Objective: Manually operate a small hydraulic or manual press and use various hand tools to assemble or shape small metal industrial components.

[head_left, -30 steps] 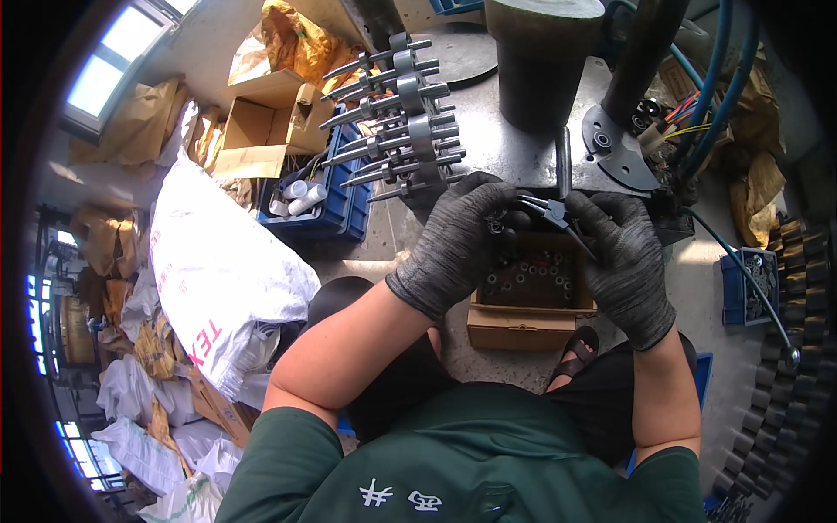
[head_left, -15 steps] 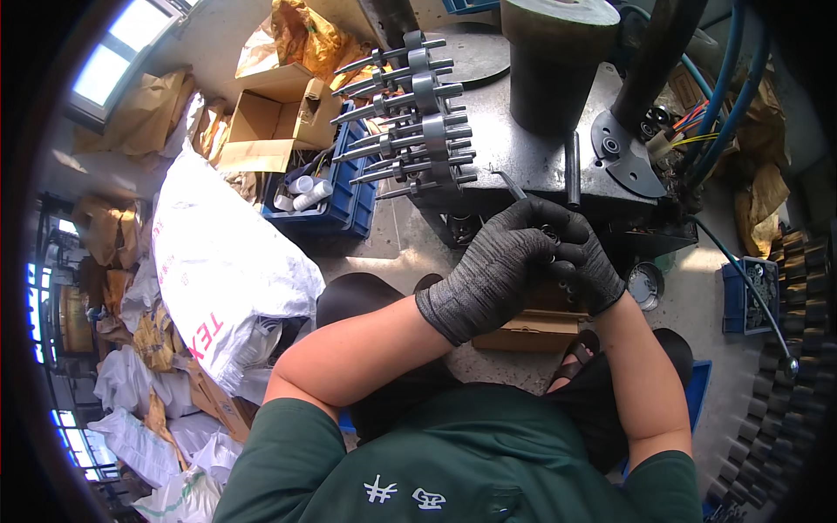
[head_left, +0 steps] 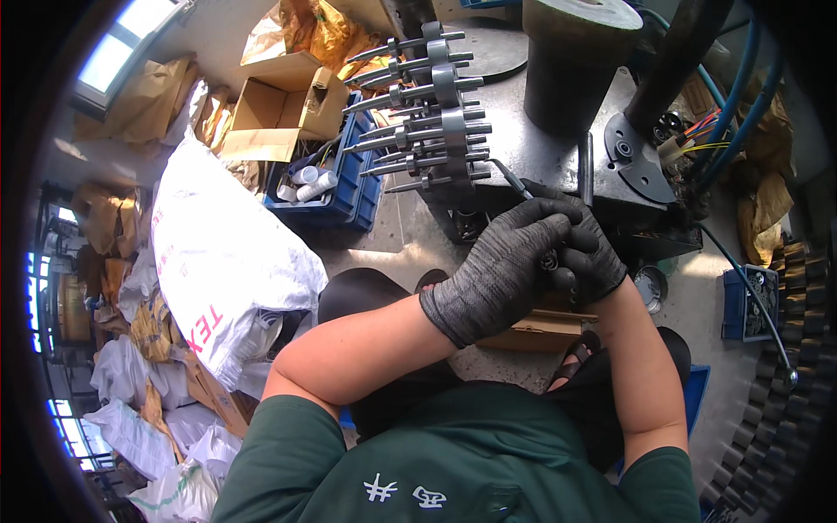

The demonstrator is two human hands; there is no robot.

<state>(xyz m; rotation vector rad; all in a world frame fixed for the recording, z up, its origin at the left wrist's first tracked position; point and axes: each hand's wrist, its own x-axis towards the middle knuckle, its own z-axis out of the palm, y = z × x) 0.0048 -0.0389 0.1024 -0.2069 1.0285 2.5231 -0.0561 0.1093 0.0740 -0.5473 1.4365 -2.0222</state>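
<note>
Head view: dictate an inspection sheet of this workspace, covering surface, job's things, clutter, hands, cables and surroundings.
Surface: metal bench top bearing a large dark cylinder; metal shafts in a row at its left.
Job's things: slim tool and small dark round part, both partly hidden.
Clutter: white sack, open cardboard box and blue crate at left.
Hands: left hand and right hand, gloved, close together, fingers curled; exact grips unclear.
Cables: blue hoses and coloured wires at the bench's right.
Surroundings: window at upper left; dark metal pieces in rows at right.

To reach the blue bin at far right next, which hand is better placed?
Probably the grey-gloved right hand: it is nearer the rectangular blue plastic bin, while the grey-gloved left hand would likely reach past it.
</note>
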